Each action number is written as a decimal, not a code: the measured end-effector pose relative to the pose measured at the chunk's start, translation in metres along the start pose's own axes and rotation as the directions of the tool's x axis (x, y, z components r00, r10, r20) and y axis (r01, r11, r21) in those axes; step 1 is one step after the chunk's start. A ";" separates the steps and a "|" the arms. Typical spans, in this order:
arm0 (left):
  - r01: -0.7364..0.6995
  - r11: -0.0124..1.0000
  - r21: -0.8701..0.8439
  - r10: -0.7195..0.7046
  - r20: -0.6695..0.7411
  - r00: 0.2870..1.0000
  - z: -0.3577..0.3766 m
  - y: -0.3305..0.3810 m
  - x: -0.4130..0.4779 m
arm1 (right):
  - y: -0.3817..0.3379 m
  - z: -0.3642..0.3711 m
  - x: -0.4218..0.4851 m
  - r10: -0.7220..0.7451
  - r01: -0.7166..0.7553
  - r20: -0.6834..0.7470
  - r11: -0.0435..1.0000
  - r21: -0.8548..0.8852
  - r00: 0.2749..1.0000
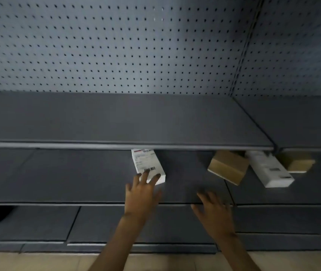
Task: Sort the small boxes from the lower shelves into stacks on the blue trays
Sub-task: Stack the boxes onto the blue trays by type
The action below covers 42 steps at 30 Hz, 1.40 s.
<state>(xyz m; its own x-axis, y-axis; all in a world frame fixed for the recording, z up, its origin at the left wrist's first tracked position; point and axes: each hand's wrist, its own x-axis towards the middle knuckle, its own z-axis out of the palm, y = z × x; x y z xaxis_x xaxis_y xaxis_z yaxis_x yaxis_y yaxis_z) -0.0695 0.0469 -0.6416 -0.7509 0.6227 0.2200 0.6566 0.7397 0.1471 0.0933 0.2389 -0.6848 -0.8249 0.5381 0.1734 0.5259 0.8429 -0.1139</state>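
Grey pegboard (136, 45) backs dark shelving; on the middle shelf (58, 177) a white labelled box (148, 165) lies flat, its far end under the lip of the upper shelf (116, 118). Well to its right a brown carton (228, 167), a long white box (269, 169) and a second brown carton (296, 162) sit close together. Left hand (142, 194) reaches in, fingers spread and nearly straight, tips on the near end of the white labelled box, no grip closed; right hand (212, 210), blurred, fingers splayed, holds nothing, over the middle shelf's front edge.
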 end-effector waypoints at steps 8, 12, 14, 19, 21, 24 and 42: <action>0.024 0.999 -0.041 -0.027 -0.086 0.996 0.049 0.008 0.035 | 0.009 0.054 -0.011 -0.008 0.027 -0.252 0.997 0.069 0.968; 0.057 0.998 -0.003 -0.057 -0.048 0.997 0.056 0.014 0.050 | 0.012 0.058 -0.012 -0.011 0.038 -0.302 0.996 0.082 0.953; 0.085 0.996 -0.002 -0.085 -0.031 0.996 0.059 0.017 0.055 | 0.012 0.060 -0.012 -0.012 0.039 -0.296 0.995 0.087 0.955; 0.127 0.992 0.003 -0.127 -0.061 0.990 0.061 0.024 0.056 | 0.012 0.059 -0.008 0.022 0.022 -0.312 0.990 0.137 0.950; 0.106 0.994 -0.008 -0.107 -0.069 0.992 0.060 0.022 0.049 | 0.012 0.059 -0.007 0.028 0.021 -0.316 0.989 0.148 0.948; 0.058 0.993 -0.101 -0.070 -0.114 0.991 0.061 0.015 0.033 | 0.013 0.065 -0.008 0.022 0.026 -0.311 0.988 0.150 0.950; 0.047 0.999 0.016 -0.044 -0.136 0.990 0.072 0.000 0.017 | 0.106 -0.013 0.082 -0.050 0.098 -0.374 0.989 0.112 0.926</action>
<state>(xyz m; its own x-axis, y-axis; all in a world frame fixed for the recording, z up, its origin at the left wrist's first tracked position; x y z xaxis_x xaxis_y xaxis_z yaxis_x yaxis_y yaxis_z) -0.0878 0.0762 -0.7077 -0.7627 0.5489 0.3421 0.6193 0.7723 0.1415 0.0840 0.3723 -0.6702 -0.7125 0.4576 0.5319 0.4156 0.8860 -0.2055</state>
